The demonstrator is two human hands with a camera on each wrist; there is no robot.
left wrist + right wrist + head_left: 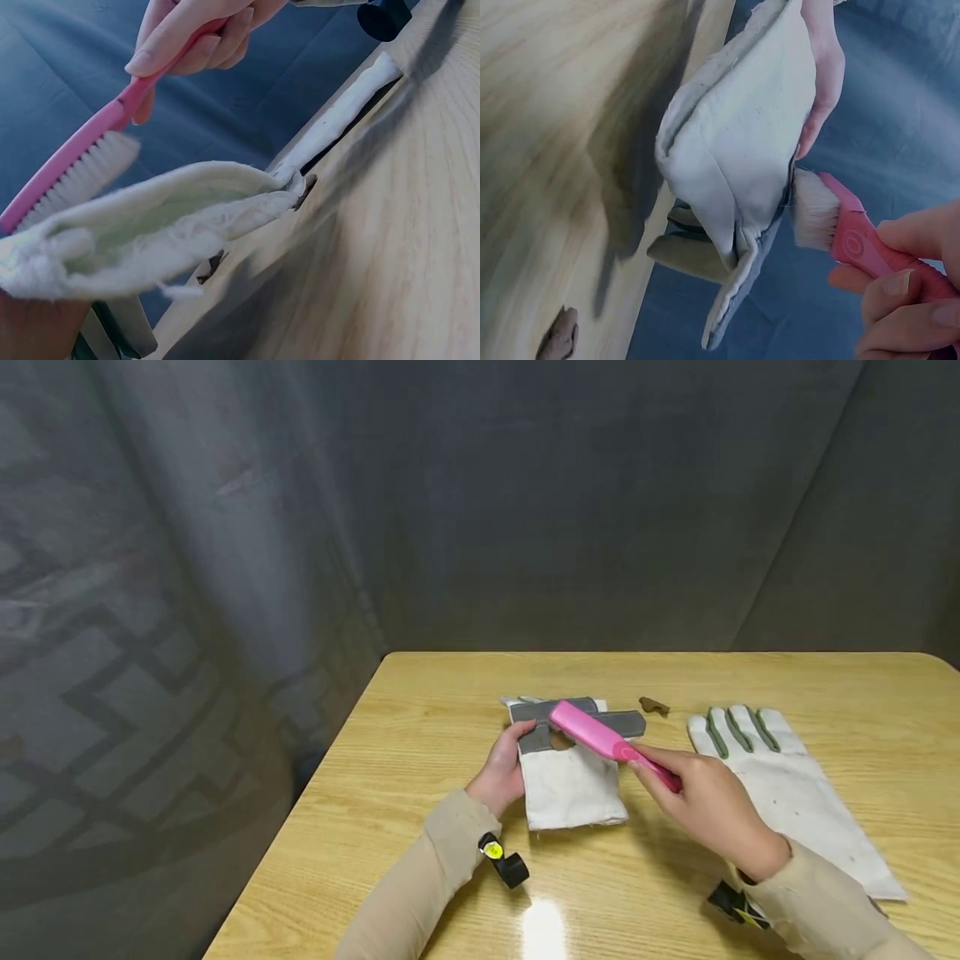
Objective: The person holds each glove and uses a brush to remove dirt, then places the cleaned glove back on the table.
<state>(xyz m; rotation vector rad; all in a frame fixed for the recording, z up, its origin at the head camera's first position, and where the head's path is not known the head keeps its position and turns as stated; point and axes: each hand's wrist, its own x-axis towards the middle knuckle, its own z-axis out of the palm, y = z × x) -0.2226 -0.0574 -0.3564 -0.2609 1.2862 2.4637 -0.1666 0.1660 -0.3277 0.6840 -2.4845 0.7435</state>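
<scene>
My left hand (502, 772) grips a white work glove (572, 789) with grey patches, thumb on top and the other fingers hidden beneath. The glove is raised over the table, and a brown spot (561, 742) shows on its grey palm side. In my right hand (708, 802) is the handle of a pink brush (588, 731), which slants across the glove. The white bristles (815, 210) face the glove's grey side, right at its surface in the right wrist view. From the left wrist view, the glove's cuff opening (150, 232) shows a fuzzy lining.
A second white glove (787, 793) with green strips between its fingers lies flat on the right of the wooden table (360, 827). A small brown scrap (655, 705) lies beyond the held glove. Dark grey curtain (570, 510) hangs behind the table.
</scene>
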